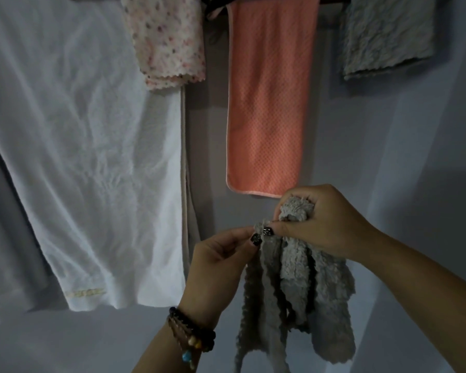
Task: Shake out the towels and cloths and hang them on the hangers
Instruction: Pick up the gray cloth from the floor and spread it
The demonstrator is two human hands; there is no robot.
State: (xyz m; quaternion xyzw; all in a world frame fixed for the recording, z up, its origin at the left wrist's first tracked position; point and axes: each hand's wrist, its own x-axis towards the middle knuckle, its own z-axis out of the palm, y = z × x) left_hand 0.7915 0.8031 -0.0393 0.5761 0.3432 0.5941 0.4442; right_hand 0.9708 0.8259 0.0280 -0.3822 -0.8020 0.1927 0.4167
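Note:
A fluffy grey cloth [296,286] hangs bunched in front of me at lower centre. My right hand [320,219] grips its gathered top in a fist. My left hand [221,254], with beaded bracelets on the wrist, pinches an edge of the same cloth just below the right thumb. Above hang a large white towel [78,157] on the left, a small flower-print cloth [167,41], a long salmon-pink towel [269,98] and another grey fluffy cloth [388,36] at the top right. The hangers themselves are mostly cut off by the top edge.
A dark rail [331,0] runs along the top edge behind the hung cloths. A pale wall [401,157] fills the background, with a corner at the right. A grey fabric [8,211] hangs behind the white towel at far left.

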